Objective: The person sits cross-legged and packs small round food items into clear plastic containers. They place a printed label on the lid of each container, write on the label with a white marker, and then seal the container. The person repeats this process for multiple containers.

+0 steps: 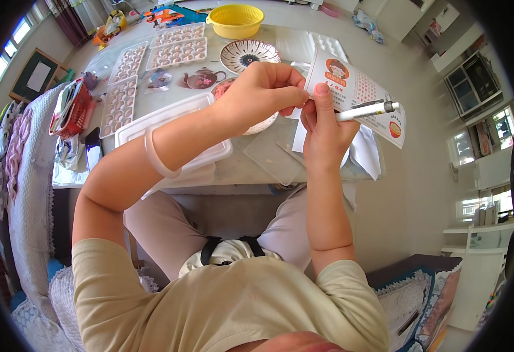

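Observation:
My right hand holds a white marker pen and the lower left part of a printed paper label that bears writing and a cartoon figure. My left hand, with a pale bangle on its forearm, pinches the label's left edge, fingertips close to the right thumb. Beneath the left hand, a bowl of pink minced filling is partly hidden. A lidded, translucent plastic box lies under the left forearm. More white paper sheets lie below and beside my right hand.
Several trays of round dumplings stand at the table's far left. Behind my hands are a patterned plate, a yellow plastic basin and a white tray. A red basket and a phone lie at the left edge.

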Demonstrator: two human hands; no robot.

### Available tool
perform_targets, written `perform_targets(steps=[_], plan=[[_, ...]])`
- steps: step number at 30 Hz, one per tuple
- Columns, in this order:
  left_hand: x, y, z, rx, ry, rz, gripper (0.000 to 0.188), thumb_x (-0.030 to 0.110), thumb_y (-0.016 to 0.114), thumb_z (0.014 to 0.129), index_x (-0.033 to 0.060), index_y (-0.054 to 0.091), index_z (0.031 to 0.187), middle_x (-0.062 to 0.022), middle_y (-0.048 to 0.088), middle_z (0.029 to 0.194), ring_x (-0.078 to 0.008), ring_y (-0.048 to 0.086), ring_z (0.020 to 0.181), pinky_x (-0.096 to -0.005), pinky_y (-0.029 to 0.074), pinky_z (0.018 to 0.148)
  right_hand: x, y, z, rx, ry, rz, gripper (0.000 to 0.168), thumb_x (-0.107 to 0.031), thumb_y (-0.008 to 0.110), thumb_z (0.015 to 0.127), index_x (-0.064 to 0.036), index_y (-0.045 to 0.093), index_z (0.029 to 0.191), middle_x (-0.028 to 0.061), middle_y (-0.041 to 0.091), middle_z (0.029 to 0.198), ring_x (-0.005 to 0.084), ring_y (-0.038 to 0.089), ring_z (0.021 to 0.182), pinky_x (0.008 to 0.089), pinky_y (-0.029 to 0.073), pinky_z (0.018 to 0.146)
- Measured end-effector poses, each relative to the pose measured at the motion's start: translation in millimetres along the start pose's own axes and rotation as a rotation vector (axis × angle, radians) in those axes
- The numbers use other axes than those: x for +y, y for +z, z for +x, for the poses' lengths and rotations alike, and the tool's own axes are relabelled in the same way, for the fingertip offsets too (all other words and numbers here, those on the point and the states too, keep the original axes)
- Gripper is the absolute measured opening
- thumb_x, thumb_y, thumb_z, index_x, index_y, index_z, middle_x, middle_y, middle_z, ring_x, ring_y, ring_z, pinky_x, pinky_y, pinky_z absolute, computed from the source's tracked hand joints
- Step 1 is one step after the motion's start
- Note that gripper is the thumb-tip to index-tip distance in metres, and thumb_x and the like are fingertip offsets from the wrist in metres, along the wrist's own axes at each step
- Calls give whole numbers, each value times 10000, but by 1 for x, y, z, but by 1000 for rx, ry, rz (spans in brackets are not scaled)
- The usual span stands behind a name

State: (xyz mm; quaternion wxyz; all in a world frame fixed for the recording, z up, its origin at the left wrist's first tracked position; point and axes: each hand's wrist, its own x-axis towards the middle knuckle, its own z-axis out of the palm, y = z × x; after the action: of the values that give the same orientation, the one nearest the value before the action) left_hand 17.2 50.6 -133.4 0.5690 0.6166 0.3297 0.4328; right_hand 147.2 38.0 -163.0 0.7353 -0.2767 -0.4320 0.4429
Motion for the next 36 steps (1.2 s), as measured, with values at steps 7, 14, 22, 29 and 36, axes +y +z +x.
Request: perform_targets(steps=[7, 14, 22, 29, 36], plan=[[-9, 10, 12, 33, -13, -46, 114, 75, 586, 730, -26, 585, 782, -33, 563, 652, -72, 492, 587, -215, 377, 526, 4, -9, 1, 49, -34, -9, 142, -112, 631, 838, -11, 540, 880, 20, 542, 642, 31, 353, 428, 199, 232, 369], [-10, 13, 18, -49, -51, -15, 99, 91, 587, 781, -5, 588, 804, -63, 629, 755, -69, 497, 650, -210, 390, 594, 5, -25, 7, 54, -24, -31, 156, -125, 633, 840, -6, 543, 887, 22, 547, 661, 38, 366, 439, 204, 243, 374], [-17, 14, 26, -65, -88, -17, 109, 94, 575, 791, -10, 592, 819, -73, 631, 756, -73, 504, 658, -203, 396, 599, 9, -28, 7, 59, -58, -50, 141, -109, 636, 837, -12, 544, 881, 9, 524, 638, 39, 375, 439, 202, 252, 373], [-24, 18, 31, -66, -61, -109, 114, 91, 582, 776, -14, 587, 823, -53, 597, 740, -87, 513, 645, -216, 410, 600, 5, -32, 11, 137, 8, -43, 128, -129, 615, 851, -18, 552, 862, 9, 526, 622, 39, 366, 426, 203, 256, 374], [-22, 24, 36, -57, -65, -97, 134, 99, 603, 757, -19, 576, 814, -45, 579, 701, -96, 518, 626, -227, 418, 581, 2, -42, 14, 63, 66, 33, 158, -163, 610, 858, -13, 562, 851, 11, 523, 616, 39, 349, 413, 205, 256, 376]])
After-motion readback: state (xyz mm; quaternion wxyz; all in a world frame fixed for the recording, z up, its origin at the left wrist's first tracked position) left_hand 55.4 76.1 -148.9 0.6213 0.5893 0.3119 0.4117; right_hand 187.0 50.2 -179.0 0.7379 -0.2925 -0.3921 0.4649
